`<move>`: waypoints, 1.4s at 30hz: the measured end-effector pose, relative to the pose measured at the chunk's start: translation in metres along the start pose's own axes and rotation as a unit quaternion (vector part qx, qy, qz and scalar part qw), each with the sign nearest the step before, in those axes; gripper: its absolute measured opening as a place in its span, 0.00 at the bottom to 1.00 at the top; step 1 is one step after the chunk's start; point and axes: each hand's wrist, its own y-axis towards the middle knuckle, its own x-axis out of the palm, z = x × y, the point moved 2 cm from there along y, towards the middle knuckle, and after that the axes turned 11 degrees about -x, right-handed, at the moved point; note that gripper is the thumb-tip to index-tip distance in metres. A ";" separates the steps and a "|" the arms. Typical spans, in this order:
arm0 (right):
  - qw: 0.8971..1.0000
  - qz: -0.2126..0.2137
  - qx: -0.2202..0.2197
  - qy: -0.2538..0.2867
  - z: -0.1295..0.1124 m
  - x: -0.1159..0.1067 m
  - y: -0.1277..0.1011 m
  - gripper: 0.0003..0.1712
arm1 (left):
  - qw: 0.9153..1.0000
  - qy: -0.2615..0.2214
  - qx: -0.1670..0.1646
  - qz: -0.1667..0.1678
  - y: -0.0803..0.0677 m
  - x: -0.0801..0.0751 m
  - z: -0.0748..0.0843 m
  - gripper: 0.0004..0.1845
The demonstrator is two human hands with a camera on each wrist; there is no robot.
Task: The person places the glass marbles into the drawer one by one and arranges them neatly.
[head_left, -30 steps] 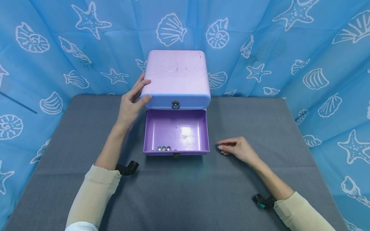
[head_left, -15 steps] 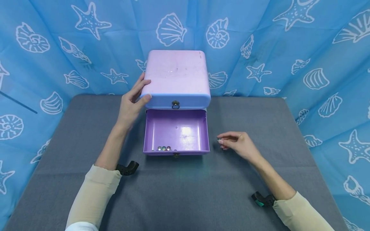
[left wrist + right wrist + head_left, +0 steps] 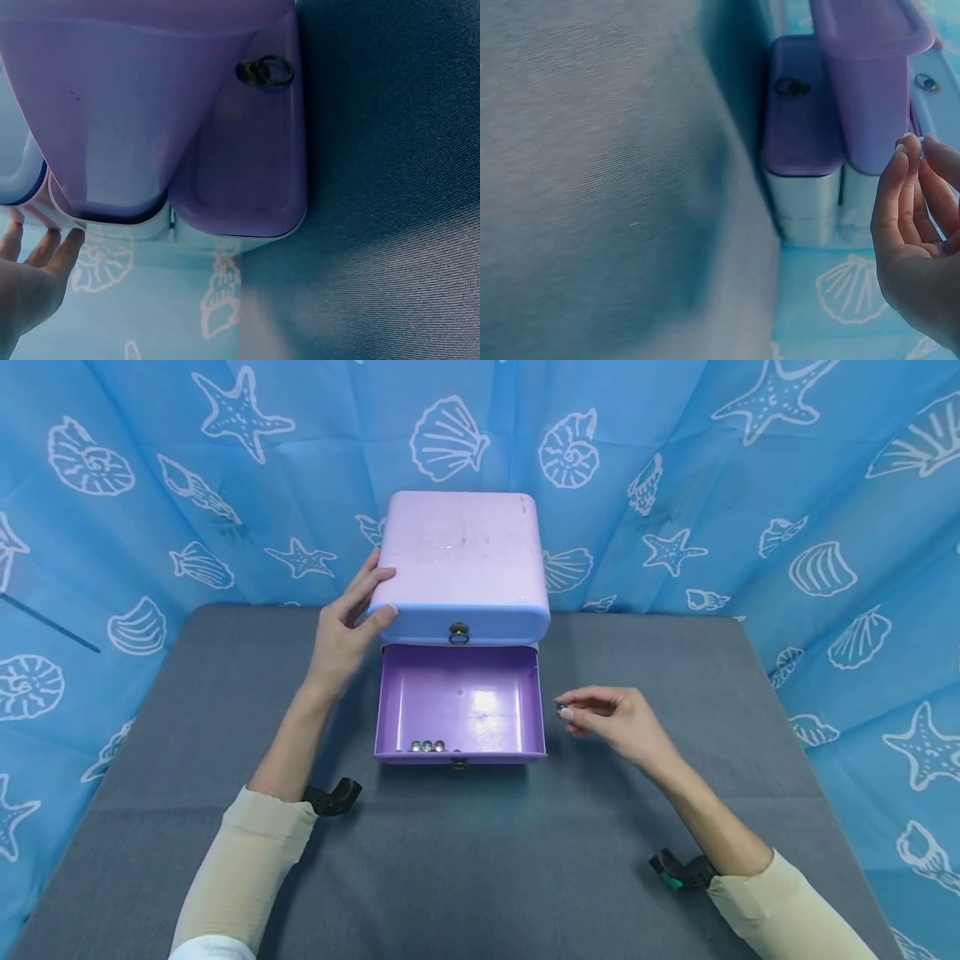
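A small drawer cabinet (image 3: 461, 543) with a pink top and blue upper front stands at the back of the table. Its middle purple drawer (image 3: 457, 693) is pulled out, and several glass marbles (image 3: 427, 747) lie along its front wall. My left hand (image 3: 341, 631) rests against the cabinet's left side, fingers at the top edge and thumb near the front corner. To the right of the drawer, my right hand (image 3: 611, 722) pinches a small dark shiny marble (image 3: 561, 710) between thumb and fingertips, above the table. In the right wrist view the fingers mostly hide the marble.
The blue drawer has a ring pull (image 3: 459, 633). Below the pulled-out drawer, a lower purple drawer (image 3: 799, 112) is shut in the right wrist view. Grey cloth covers the table (image 3: 465, 860). A blue shell-patterned curtain (image 3: 300, 468) hangs behind and at both sides.
My right hand has lifted from the table surface with the marble and moved slightly away from me, closer to the drawer's right wall. The left hand stays on the cabinet.
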 end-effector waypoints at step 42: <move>0.997 -0.049 -0.034 0.039 -0.055 0.061 0.076 0.13 | 1.000 -0.005 0.002 -0.002 0.000 -0.001 0.002 0.28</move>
